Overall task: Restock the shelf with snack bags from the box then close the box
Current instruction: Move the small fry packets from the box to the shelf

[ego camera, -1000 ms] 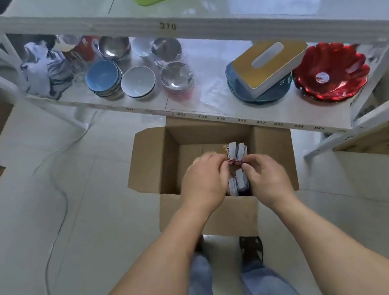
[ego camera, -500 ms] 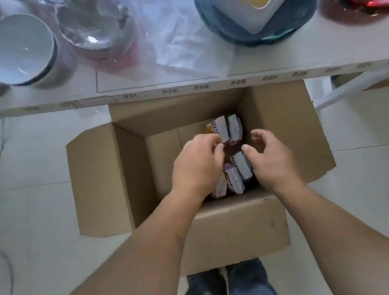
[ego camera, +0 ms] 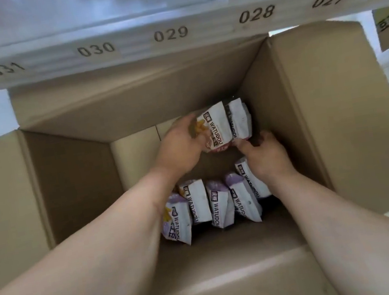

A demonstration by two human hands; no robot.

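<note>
Hands [ego camera: 180, 147] now deeper among glossy bags [ego camera: 226, 127]

Only one view for you, the head camera, looking steeply down and forward into the open box [ego camera: 322, 106], very near, shelf edge [ego camera: 170, 36] crossing the top, both forearms entering from below

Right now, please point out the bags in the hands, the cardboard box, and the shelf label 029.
held snack bags [ego camera: 225, 124], head view, white front.
cardboard box [ego camera: 335, 112], head view, right flap.
label 029 [ego camera: 171, 34], head view, middle digit.
</note>
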